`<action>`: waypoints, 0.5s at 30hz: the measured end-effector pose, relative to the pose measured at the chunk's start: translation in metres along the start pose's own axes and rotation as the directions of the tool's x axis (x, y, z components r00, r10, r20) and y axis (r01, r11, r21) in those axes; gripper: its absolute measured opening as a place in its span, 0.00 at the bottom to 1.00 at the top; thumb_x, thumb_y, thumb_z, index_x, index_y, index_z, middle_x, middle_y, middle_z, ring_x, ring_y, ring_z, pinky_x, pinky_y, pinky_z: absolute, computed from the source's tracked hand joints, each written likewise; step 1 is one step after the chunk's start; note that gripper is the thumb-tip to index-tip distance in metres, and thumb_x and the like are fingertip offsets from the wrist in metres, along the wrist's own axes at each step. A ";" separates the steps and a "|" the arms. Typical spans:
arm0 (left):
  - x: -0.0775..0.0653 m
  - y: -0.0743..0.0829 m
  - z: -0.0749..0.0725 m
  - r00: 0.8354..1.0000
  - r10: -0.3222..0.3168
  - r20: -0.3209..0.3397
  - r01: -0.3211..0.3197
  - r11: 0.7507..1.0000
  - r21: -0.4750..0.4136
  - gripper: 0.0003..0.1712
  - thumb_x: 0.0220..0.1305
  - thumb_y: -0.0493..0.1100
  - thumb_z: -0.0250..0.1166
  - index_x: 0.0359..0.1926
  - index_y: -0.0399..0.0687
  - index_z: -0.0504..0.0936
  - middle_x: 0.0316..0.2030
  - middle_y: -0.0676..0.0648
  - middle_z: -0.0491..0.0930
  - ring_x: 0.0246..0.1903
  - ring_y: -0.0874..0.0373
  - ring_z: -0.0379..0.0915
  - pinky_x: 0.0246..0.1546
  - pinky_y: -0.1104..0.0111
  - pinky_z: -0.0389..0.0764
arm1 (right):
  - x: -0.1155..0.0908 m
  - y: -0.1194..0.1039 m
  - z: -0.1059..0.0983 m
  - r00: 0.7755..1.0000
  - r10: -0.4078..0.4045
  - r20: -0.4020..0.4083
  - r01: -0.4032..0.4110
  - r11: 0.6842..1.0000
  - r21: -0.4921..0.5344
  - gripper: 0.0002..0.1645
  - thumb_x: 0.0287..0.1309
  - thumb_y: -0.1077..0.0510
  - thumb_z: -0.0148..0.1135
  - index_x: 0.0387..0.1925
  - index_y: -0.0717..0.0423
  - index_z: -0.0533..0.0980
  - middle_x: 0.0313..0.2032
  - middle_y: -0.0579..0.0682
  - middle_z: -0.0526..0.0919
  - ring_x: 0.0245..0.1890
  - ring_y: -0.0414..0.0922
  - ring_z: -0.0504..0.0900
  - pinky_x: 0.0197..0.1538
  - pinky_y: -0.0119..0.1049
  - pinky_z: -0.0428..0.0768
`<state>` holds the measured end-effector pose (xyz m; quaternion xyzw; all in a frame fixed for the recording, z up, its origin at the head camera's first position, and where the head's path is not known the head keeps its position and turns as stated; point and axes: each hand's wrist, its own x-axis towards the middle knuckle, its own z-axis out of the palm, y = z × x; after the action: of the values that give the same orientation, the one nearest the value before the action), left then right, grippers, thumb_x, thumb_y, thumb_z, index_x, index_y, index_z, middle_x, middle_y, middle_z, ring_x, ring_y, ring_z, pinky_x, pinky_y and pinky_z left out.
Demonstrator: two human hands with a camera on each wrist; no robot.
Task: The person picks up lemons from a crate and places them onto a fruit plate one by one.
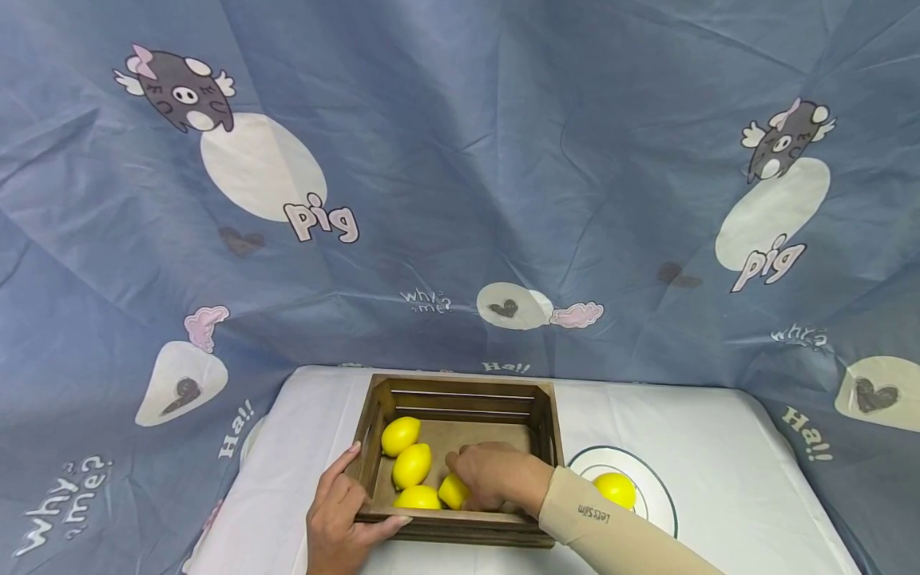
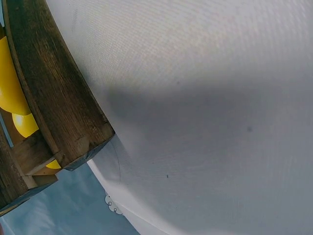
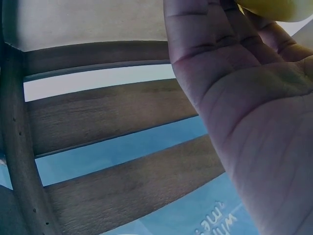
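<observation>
We record the left hand (image 1: 341, 507) at the near left corner of the crate (image 1: 460, 527), loosely spread against it: the thumb lies along the near wall and the forefinger reaches up the left wall. A beige sleeve (image 1: 632, 535) with small dark lettering comes in from the near right and covers part of a plate. The right hand (image 1: 496, 475) reaches down inside the crate, fingers curled round a lemon (image 1: 453, 491) close to the near wall; in the right wrist view we see that lemon only in part, at the top edge. Three other lemons (image 1: 412, 466) form a row along the crate's left side, the nearest partly hidden by the near wall. Just beside the crate, on the right, we find the dark-rimmed plate (image 1: 661, 503) with a fifth lemon (image 1: 614, 490) on it. Farther off we note the slatted far wall, then the white cloth (image 1: 719, 447) reaching a blue curtain (image 1: 460, 160) printed with pigs, hearts and words.
</observation>
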<state>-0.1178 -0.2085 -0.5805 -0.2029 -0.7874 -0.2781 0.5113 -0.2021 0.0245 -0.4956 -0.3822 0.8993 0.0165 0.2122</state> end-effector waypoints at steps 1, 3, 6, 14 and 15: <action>0.000 0.000 0.000 1.000 -0.002 0.002 0.002 1.000 0.001 0.41 0.58 0.77 0.68 0.18 0.50 0.62 0.20 0.48 0.66 0.51 0.34 0.81 0.70 0.74 0.72 | 0.000 0.000 0.000 1.000 0.000 -0.001 0.000 1.000 0.002 0.31 0.51 0.43 0.82 0.54 0.46 0.80 0.36 0.42 0.79 0.30 0.38 0.76 0.40 0.34 0.85; -0.001 0.000 0.000 1.000 -0.007 0.007 0.007 1.000 0.005 0.41 0.58 0.77 0.68 0.18 0.50 0.62 0.20 0.48 0.66 0.51 0.34 0.81 0.70 0.75 0.72 | 0.000 0.000 -0.001 1.000 0.000 0.000 0.000 1.000 0.005 0.31 0.51 0.43 0.82 0.54 0.46 0.80 0.36 0.42 0.79 0.30 0.38 0.76 0.39 0.34 0.85; -0.001 0.000 0.000 1.000 -0.005 0.007 0.005 1.000 0.002 0.41 0.58 0.77 0.68 0.18 0.50 0.62 0.20 0.48 0.66 0.51 0.34 0.81 0.70 0.74 0.72 | -0.001 0.000 -0.001 1.000 -0.003 -0.004 0.003 1.000 0.003 0.30 0.52 0.43 0.82 0.53 0.46 0.80 0.35 0.42 0.79 0.29 0.38 0.75 0.39 0.34 0.85; 0.000 -0.001 0.001 1.000 0.007 -0.002 -0.007 1.000 0.003 0.41 0.58 0.77 0.68 0.18 0.50 0.62 0.20 0.47 0.66 0.51 0.34 0.81 0.70 0.75 0.71 | -0.001 0.001 -0.001 1.000 -0.004 -0.007 0.004 1.000 0.018 0.30 0.51 0.44 0.83 0.53 0.46 0.80 0.34 0.41 0.78 0.29 0.38 0.75 0.37 0.34 0.84; 0.000 -0.001 0.001 1.000 0.008 -0.004 -0.008 1.000 0.002 0.41 0.58 0.77 0.68 0.18 0.49 0.62 0.21 0.47 0.66 0.51 0.34 0.81 0.70 0.75 0.71 | -0.001 0.002 -0.001 1.000 -0.003 -0.007 0.003 1.000 0.020 0.30 0.51 0.44 0.83 0.53 0.46 0.80 0.34 0.42 0.78 0.29 0.38 0.75 0.37 0.34 0.84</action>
<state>-0.1188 -0.2083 -0.5809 -0.2052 -0.7858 -0.2758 0.5141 -0.2033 0.0257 -0.4944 -0.3815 0.8995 0.0058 0.2130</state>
